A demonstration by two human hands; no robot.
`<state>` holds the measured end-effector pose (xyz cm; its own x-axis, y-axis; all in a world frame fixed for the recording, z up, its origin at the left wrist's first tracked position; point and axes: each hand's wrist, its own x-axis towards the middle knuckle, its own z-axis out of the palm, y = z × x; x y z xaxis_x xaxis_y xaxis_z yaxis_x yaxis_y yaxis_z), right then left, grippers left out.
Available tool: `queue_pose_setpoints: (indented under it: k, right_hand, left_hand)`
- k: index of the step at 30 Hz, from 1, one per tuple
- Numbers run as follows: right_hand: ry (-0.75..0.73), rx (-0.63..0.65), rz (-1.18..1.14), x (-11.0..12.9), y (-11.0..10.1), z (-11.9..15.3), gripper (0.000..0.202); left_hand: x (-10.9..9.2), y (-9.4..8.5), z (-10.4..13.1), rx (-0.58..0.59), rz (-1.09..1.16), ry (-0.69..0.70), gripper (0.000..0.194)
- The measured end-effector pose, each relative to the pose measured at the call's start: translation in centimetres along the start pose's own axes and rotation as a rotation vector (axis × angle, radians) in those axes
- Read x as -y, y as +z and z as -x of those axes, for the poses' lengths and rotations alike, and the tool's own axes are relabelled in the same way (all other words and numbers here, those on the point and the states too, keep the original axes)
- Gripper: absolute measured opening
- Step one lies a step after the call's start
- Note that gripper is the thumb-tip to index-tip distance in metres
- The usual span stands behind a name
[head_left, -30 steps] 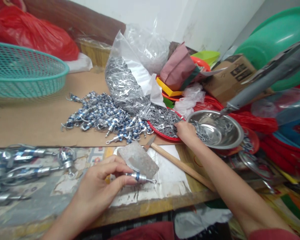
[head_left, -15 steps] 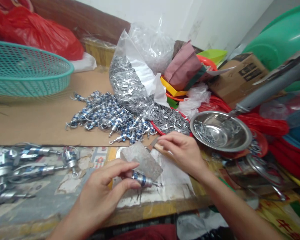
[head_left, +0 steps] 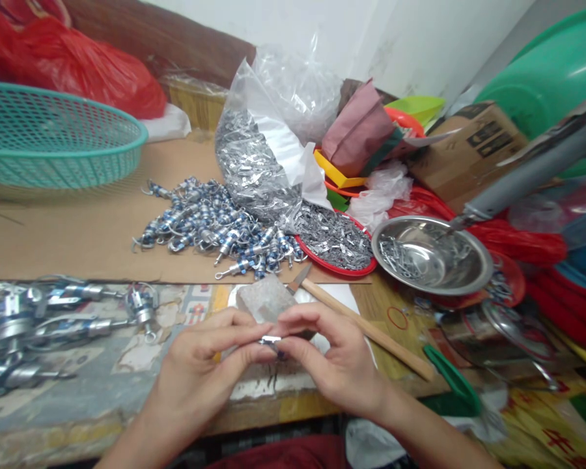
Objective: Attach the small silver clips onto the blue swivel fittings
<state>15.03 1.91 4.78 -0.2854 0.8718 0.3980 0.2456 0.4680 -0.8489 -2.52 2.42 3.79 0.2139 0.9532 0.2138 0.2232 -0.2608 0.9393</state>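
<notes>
My left hand (head_left: pixel 219 355) and my right hand (head_left: pixel 329 358) meet over the front of the bench. Between their thumbs and fingertips is a small blue-and-silver metal fitting (head_left: pixel 270 340), mostly covered by the fingers. Just behind them a grey stone block (head_left: pixel 264 296) rests on white paper (head_left: pixel 348 298). To the right of the block lies a hammer (head_left: pixel 371 329) with a wooden handle, touched by neither hand. More fittings of this kind form a pile (head_left: pixel 215 221) on the cardboard, and several others (head_left: pixel 73 322) lie at the left.
A red tray (head_left: pixel 334 264) of small metal clips stands behind the hammer, beside a steel bowl (head_left: pixel 434 283) with metal pieces in it. A clear bag (head_left: pixel 258 169) of clips leans behind the pile. A turquoise basket (head_left: pixel 63 156) occupies the back left.
My right hand has let go of the hammer's handle and moved left and down to the fitting. My left hand still grips the fitting, which both hands now hold.
</notes>
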Motion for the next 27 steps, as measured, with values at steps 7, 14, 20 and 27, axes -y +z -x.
queue_pose_setpoints:
  k: [7,14,20,27]
  right_hand:
    - [-0.408,0.019,0.385,-0.7,-0.7,1.2,0.036]
    - [-0.617,0.105,0.520,-0.7,-1.5,0.4,0.023]
    - [-0.302,-0.044,0.173,-0.3,-0.3,0.1,0.020]
    - [0.016,0.043,0.250,-1.0,-1.8,-1.9,0.008]
  left_hand:
    - [-0.7,-0.2,0.2,-0.048,0.031,-0.052,0.016]
    - [-1.0,-0.4,0.5,-0.097,-0.186,0.109,0.013]
    - [-0.9,-0.5,1.0,-0.104,-0.123,-0.091,0.017]
    - [0.4,-0.4,1.2,-0.045,0.185,-0.350,0.054]
